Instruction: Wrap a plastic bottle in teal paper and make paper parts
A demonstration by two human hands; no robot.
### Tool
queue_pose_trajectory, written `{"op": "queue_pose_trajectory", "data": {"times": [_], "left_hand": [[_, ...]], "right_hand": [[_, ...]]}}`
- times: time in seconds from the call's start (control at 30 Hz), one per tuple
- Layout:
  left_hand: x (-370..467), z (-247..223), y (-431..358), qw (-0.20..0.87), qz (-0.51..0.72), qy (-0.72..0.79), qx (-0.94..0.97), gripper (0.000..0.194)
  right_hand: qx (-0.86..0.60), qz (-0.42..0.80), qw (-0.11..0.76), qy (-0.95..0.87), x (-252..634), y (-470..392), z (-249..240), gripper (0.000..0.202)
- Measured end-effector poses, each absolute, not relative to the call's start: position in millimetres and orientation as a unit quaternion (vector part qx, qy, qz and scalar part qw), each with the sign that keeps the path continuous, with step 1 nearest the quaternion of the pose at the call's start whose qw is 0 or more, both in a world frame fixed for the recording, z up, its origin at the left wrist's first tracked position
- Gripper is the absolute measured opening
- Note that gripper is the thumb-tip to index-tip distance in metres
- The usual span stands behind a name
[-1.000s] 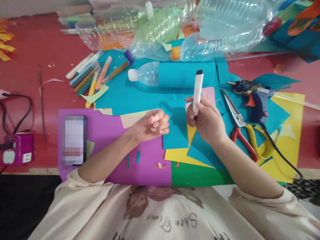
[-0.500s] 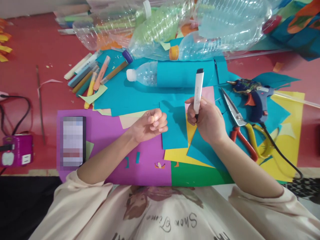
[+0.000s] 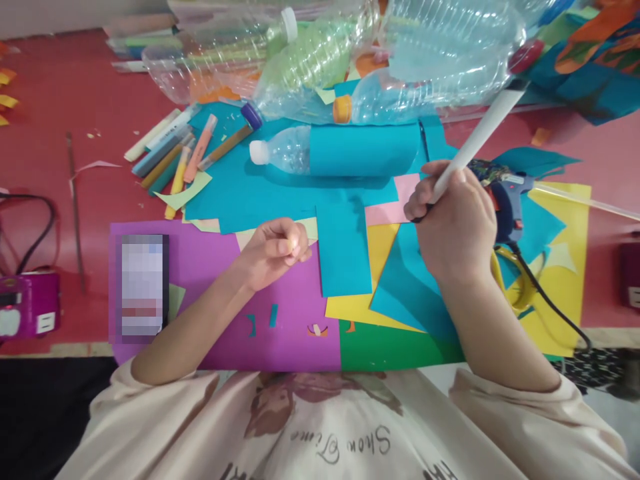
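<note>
A white marker (image 3: 473,143) slants up and to the right out of my right hand (image 3: 457,213), whose fingers are wrapped round it. Its dark lower end pokes out below my fingers, and a dark end shows at the top too. My left hand (image 3: 277,250) is raised over purple paper (image 3: 215,247), thumb and fingers pinched together; whatever is between them, if anything, is too small to make out. Between my hands lies a blue paper rectangle (image 3: 344,257). Beyond it a small clear bottle (image 3: 290,150), wrapped in blue paper (image 3: 365,148), rests on its side.
Large plastic bottles (image 3: 440,47) crowd the back. Several markers (image 3: 165,147) lie at the left, above a phone (image 3: 143,287). Behind my right hand are a glue gun (image 3: 511,213) with its cord and yellow scissor handles (image 3: 520,297), partly hidden.
My right hand has moved right with the marker, which now tilts to the right instead of standing nearly upright. It now covers much of the scissors. My left hand has shifted slightly left.
</note>
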State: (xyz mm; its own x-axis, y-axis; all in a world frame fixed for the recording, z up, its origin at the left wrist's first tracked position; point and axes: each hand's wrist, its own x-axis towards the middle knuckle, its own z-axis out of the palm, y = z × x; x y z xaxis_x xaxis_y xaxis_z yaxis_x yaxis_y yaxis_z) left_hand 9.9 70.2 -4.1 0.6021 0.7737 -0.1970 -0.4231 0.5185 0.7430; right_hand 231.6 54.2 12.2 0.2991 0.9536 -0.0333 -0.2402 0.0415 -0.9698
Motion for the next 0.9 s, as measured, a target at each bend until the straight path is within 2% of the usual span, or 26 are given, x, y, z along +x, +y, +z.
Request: {"op": "queue_pose_trajectory", "data": {"times": [0.17,0.53,0.9], "left_hand": [[2,-11,70,0.796,0.369,0.325,0.353,0.037],[2,-20,64,0.815,0.358,0.295,0.346,0.032],[1,-19,64,0.822,0.368,0.264,0.345,0.031]], "right_hand": [[-0.518,0.448,0.625,-0.375,241,55,9,0.020],[-0.547,0.419,0.621,-0.373,240,55,-1,0.024],[-0.500,0.384,0.703,-0.329,236,61,-13,0.019]]}}
